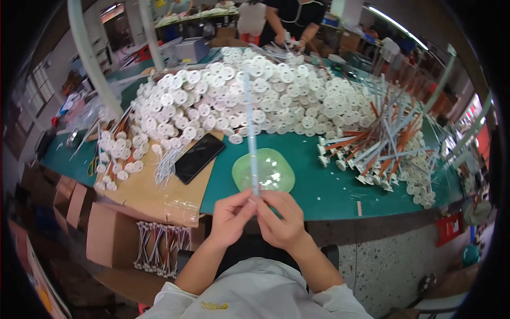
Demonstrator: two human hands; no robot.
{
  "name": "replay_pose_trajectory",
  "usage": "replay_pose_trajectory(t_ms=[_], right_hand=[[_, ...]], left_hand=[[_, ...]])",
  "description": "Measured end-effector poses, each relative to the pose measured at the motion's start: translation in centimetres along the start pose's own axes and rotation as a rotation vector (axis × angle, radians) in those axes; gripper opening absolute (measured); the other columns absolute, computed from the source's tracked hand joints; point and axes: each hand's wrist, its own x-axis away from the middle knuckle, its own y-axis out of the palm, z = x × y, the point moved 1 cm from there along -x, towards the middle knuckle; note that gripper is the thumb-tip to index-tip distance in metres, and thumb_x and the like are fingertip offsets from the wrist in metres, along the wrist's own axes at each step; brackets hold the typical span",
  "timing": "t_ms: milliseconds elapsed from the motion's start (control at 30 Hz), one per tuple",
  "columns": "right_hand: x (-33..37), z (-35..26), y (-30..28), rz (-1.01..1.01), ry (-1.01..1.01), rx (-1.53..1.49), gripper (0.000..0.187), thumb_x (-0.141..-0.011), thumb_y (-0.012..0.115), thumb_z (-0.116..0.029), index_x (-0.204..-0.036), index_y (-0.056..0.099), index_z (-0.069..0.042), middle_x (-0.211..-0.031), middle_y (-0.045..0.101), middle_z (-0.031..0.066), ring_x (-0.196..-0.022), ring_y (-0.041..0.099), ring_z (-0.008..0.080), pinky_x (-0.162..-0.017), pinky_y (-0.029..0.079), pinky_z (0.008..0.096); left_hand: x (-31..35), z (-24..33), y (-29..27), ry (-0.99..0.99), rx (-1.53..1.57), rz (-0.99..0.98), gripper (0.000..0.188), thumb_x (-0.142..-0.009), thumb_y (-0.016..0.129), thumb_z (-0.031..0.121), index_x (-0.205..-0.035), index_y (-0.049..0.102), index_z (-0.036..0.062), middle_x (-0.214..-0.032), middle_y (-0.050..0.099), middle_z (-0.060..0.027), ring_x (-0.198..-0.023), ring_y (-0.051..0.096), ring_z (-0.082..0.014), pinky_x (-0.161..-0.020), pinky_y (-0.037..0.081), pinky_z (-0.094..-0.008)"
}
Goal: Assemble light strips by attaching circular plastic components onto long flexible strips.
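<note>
My left hand (232,217) and my right hand (282,219) meet in front of my chest at the near table edge. Their fingers pinch the lower end of a long, thin, pale blue-white strip (251,133), which stands upright between them. Whether it is a flat strip or a tube I cannot tell, and its lower tip is hidden by my fingers. Just beyond my hands, a translucent green bowl (288,178) rests on the green table (324,199), partly behind the strip. A large heap of white, round, disc-ended parts (212,98) spreads across the table behind it.
A black phone (199,158) lies on a brown cardboard sheet (138,194), left. Right, orange and white strips with white ends (382,143) are piled. An open carton (109,234) with bundled parts (159,247) stands lower left. Across the table, a person (295,18) handles parts.
</note>
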Motion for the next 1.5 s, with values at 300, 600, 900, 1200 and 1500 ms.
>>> replay_pose_trajectory(t_ms=[300, 600, 900, 1200, 1500], right_hand=[[0.6, -1.4, -1.9, -0.074, -0.020, -0.093, 0.026, -0.067, 0.072, 0.006, -0.093, 0.069, 0.005, -0.086, 0.066, 0.0129, -0.068, 0.063, 0.0251, -0.057, 0.052, 0.0314], [0.8, -1.9, -0.6, -0.073, -0.016, -0.135, 0.026, -0.066, 0.071, 0.010, -0.091, 0.069, 0.005, -0.086, 0.068, 0.0138, -0.065, 0.065, 0.0269, -0.055, 0.051, 0.0315], [-3.5, 2.2, 1.0, -0.187, 0.007, -0.162, 0.034, -0.067, 0.081, -0.007, -0.099, 0.072, -0.004, -0.097, 0.068, 0.0099, -0.085, 0.065, 0.0261, -0.070, 0.053, 0.0371], [-3.7, 10.0, 2.4, -1.018, 0.356, -0.013, 0.025, -0.076, 0.074, -0.016, -0.099, 0.070, -0.007, -0.095, 0.068, 0.0122, -0.085, 0.065, 0.0315, -0.073, 0.054, 0.0387], [-3.5, 9.8, 2.0, -0.625, 0.241, -0.078, 0.016, -0.076, 0.072, -0.004, -0.092, 0.074, -0.006, -0.086, 0.068, 0.0096, -0.075, 0.066, 0.0268, -0.067, 0.054, 0.0335]], left_hand=[[3.1, 0.8, 1.5, 0.021, 0.189, -0.060, 0.035, -0.096, 0.057, 0.001, -0.130, 0.055, -0.0063, -0.122, 0.063, -0.0138, -0.108, 0.061, -0.0168, -0.093, 0.051, -0.0291], [3.8, 0.1, -0.5, 0.063, 0.020, -0.061, 0.041, -0.095, 0.055, 0.001, -0.133, 0.048, -0.0109, -0.130, 0.056, -0.0267, -0.120, 0.057, -0.0304, -0.101, 0.048, -0.0399], [0.6, 0.2, -3.9, 0.187, 0.182, -0.119, 0.045, -0.092, 0.057, -0.002, -0.136, 0.047, -0.0060, -0.134, 0.054, -0.0231, -0.118, 0.059, -0.0274, -0.105, 0.044, -0.0401], [-2.6, -1.5, -8.8, 0.294, 0.314, 0.182, 0.049, -0.089, 0.062, 0.000, -0.135, 0.046, -0.0048, -0.134, 0.051, -0.0238, -0.110, 0.061, -0.0298, -0.099, 0.049, -0.0414], [-2.6, -1.0, -8.1, 0.167, 0.219, 0.163, 0.045, -0.088, 0.060, -0.006, -0.131, 0.050, -0.0074, -0.132, 0.053, -0.0247, -0.110, 0.063, -0.0295, -0.099, 0.049, -0.0432]])
